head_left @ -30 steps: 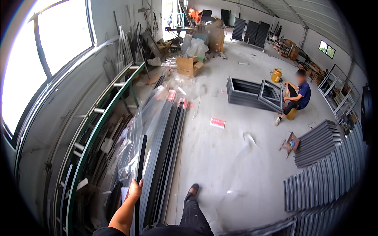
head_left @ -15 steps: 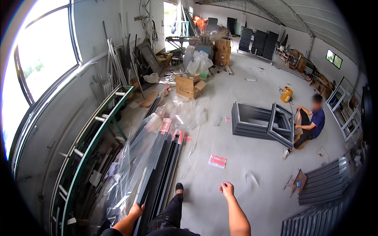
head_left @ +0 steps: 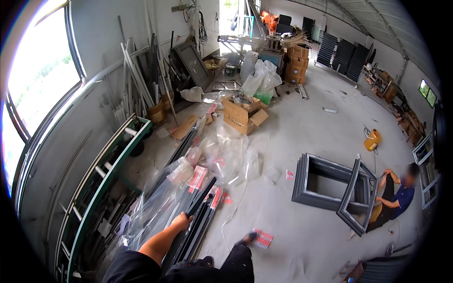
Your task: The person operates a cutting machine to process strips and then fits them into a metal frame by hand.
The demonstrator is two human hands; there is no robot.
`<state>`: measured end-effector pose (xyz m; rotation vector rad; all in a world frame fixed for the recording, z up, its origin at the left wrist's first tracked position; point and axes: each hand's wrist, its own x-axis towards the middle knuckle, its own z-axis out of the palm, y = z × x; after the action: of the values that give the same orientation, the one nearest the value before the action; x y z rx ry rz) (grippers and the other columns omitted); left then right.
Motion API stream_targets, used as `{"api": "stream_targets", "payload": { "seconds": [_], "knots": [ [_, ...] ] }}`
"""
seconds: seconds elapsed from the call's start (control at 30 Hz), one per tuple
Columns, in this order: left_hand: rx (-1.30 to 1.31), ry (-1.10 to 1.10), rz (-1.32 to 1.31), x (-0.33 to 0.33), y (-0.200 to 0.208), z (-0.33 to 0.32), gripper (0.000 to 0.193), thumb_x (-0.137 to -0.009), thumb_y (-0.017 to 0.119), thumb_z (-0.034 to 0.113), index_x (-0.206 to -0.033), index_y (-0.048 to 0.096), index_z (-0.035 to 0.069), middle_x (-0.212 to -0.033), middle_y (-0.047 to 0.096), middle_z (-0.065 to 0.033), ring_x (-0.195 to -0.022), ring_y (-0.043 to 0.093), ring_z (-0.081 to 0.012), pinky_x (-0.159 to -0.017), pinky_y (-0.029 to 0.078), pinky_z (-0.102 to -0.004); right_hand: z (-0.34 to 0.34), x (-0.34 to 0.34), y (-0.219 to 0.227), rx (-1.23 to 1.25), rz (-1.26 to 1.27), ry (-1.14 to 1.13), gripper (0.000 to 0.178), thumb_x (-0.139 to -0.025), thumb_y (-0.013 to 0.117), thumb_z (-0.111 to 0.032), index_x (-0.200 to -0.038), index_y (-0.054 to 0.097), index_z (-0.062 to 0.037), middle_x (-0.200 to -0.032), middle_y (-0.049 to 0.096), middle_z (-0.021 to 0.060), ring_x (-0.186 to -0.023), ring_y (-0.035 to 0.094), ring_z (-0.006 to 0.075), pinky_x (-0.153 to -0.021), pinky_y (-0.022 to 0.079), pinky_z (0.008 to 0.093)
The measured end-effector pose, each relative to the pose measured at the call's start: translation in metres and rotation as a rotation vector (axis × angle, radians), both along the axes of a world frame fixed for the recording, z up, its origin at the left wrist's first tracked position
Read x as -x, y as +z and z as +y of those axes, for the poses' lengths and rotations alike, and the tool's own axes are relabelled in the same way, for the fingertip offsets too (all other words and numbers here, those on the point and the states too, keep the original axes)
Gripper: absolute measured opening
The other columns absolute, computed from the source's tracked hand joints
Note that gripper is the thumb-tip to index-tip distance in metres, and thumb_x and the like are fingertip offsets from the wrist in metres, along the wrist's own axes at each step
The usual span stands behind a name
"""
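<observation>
My left hand (head_left: 181, 221) is closed around a long dark grey metal profile (head_left: 204, 194) at the near left. The profile lies along a bundle of similar dark profiles (head_left: 205, 218), its far end tilted slightly out of line with them. Clear plastic film (head_left: 153, 207) covers much of the bundle to the left of my hand. Red and white labels (head_left: 198, 178) show at the far ends. My right hand is out of view.
A green rack (head_left: 106, 177) stands at the left wall. An open cardboard box (head_left: 238, 115) and loose film lie ahead. At the right, a co-worker (head_left: 398, 198) sits beside stacked grey frames (head_left: 321, 195). A yellow bucket (head_left: 373, 139) stands beyond.
My left hand has moved forward along the bundle and grips a profile. My right hand has left the view. I have stepped forward, and the view has swung left.
</observation>
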<state>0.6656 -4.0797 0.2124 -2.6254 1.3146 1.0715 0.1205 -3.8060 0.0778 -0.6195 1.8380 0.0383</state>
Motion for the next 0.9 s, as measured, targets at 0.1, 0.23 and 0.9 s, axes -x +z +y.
{"api": "stream_targets", "payload": {
  "seconds": [0.1,0.23,0.9],
  "knots": [
    [0.090,-0.039,-0.030,0.038,0.005,-0.133,0.061,-0.093,0.052,0.056,-0.114,0.049,-0.001,-0.104,0.067,-0.0246,-0.099,0.065,-0.0423,-0.083,0.051,-0.0496,-0.116,0.006,-0.002,0.047,-0.013,0.016,0.014,-0.084,0.063,-0.015,-0.083,0.066,-0.0012,-0.066,0.066,0.0128,-0.053,0.064,0.0227,-0.049,0.052,0.0389],
    [0.201,-0.074,0.051,0.073,-0.015,-0.257,0.061,-0.092,0.052,0.058,-0.114,0.049,0.001,-0.097,0.067,-0.0272,-0.094,0.065,-0.0444,-0.083,0.049,-0.0526,-0.302,0.036,-0.037,0.103,-0.023,0.059,0.013,-0.085,0.063,-0.013,-0.084,0.064,-0.0005,-0.067,0.065,0.0135,-0.053,0.063,0.0232,-0.047,0.051,0.0393],
    [0.069,0.044,0.014,0.218,-0.040,-0.915,0.062,-0.091,0.054,0.056,-0.111,0.051,-0.002,-0.104,0.064,-0.0315,-0.102,0.062,-0.0468,-0.087,0.049,-0.0526,-1.065,0.263,-0.096,0.305,0.155,0.071,0.016,-0.081,0.063,-0.013,-0.069,0.064,-0.0016,-0.062,0.063,0.0126,-0.055,0.063,0.0233,-0.046,0.049,0.0391]
  ]
}}
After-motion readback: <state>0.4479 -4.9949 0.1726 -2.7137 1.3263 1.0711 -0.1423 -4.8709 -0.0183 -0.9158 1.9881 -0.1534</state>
